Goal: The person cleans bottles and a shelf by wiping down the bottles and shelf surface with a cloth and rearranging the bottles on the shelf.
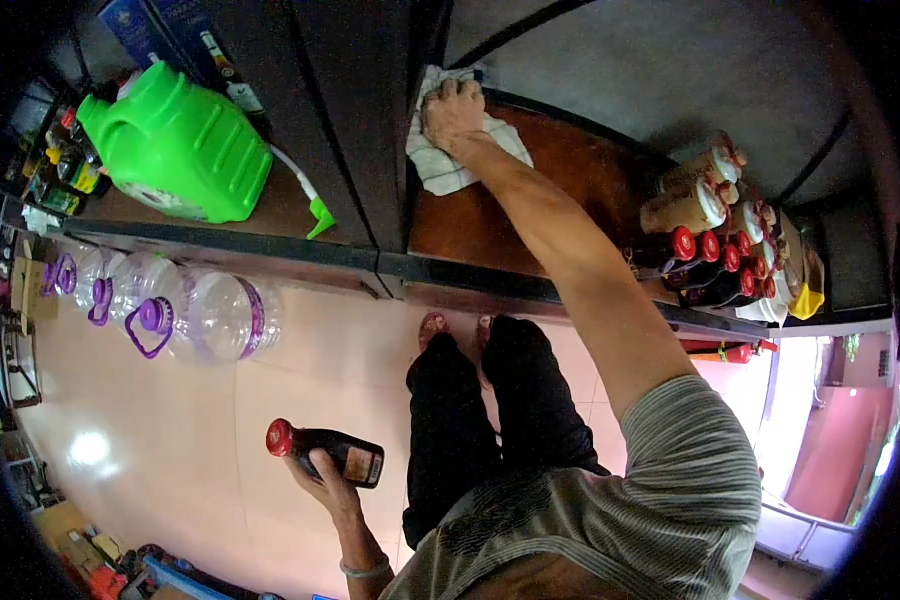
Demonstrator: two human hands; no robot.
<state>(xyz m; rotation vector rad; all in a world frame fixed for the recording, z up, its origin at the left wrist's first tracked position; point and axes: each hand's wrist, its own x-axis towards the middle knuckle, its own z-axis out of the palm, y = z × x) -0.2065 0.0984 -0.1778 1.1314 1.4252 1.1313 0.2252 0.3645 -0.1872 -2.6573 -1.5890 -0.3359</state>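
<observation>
My left hand [328, 488] is wrapped around a dark glass bottle [345, 452] with a red cap and a label, held tilted over the floor at my left side. My right arm reaches forward onto a brown shelf. There my right hand [455, 112] presses a white checked cloth [450, 170] against the shelf's left inner corner, its fingers curled into the fabric. To the right on the same brown shelf [560, 160] stand several dark red-capped bottles [710, 265], close beside several tan containers [685, 205] with white lids.
Left of the dark divider [360, 120], a green jug [180, 150] and several sauce bottles [65, 175] occupy another shelf. Large clear bottles [220, 315] with purple handles stand on the tiled floor [300, 380]. A red cylinder [735, 352] sits below the shelf at right.
</observation>
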